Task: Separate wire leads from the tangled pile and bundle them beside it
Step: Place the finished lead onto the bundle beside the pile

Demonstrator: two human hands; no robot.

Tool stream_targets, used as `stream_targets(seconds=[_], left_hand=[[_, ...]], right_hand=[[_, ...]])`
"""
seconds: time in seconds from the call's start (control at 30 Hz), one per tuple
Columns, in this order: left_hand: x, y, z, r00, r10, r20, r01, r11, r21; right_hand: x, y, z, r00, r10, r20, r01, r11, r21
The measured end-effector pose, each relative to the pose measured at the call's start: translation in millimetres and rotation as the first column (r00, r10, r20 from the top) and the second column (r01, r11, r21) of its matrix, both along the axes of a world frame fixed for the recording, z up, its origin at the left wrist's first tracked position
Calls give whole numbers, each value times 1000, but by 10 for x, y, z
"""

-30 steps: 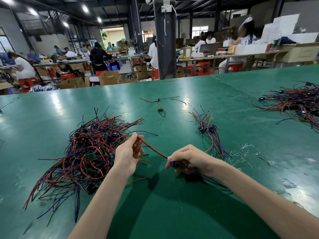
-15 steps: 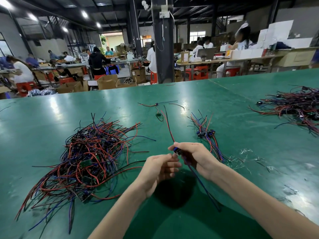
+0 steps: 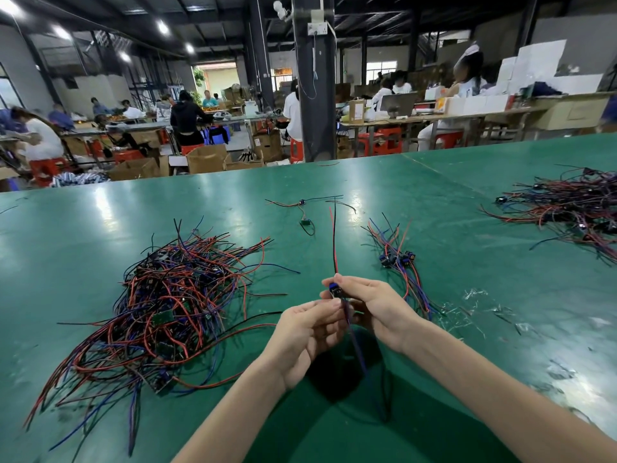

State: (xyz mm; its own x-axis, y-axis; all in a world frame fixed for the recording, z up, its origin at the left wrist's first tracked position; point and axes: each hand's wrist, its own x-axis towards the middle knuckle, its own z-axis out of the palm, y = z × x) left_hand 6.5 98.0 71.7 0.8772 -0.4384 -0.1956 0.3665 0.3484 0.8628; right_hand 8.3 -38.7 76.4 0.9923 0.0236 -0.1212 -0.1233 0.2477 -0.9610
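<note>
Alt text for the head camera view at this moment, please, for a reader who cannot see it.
Two bare hands hold one wire lead above a green table: the right hand pinches its blue connector, the left hand meets it below. A tangled pile lies left, a small bundle right.

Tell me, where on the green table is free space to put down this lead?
Bare strip between the tangled pile and the small bundle. Crowded: plastic scraps right of the bundle, a loose lead farther back.
</note>
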Motion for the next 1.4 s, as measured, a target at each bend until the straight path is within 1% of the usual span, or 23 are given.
stream_targets(seconds=[0.17,0.27,0.33,0.43,0.57,0.77,0.93,1.07,1.23,1.4], left_hand=[[-3,-13,-24,996,84,10,-84,996,34],[8,4,-7,990,128,57,-130,991,42],[14,11,-8,983,151,104,-160,984,81],[13,16,-34,975,173,141,-196,966,171],[18,23,-72,970,171,172,-213,940,266],[-12,-17,-72,977,124,172,-158,967,200],[-17,-19,-83,978,117,173,-155,962,227],[-22,-22,-91,968,137,212,-186,953,238],[-42,-35,-84,960,103,261,-170,954,248],[-109,-57,-60,945,56,322,-145,955,258]], right_hand=[[8,-2,-14,1000,-12,-9,11,999,-40],[19,-21,-9,997,69,-37,-71,997,-38],[18,-22,-13,992,113,-46,-116,992,-55],[20,-9,-29,998,65,-16,-66,994,-84],[18,-18,-45,997,-3,76,13,991,-136],[29,-27,-65,991,-86,106,98,989,-113],[50,-7,-86,978,-138,158,163,973,-161],[79,-1,-103,977,-143,160,169,971,-167],[123,-62,-100,978,-165,127,183,972,-149],[168,-159,-99,978,-206,35,208,975,-82]])
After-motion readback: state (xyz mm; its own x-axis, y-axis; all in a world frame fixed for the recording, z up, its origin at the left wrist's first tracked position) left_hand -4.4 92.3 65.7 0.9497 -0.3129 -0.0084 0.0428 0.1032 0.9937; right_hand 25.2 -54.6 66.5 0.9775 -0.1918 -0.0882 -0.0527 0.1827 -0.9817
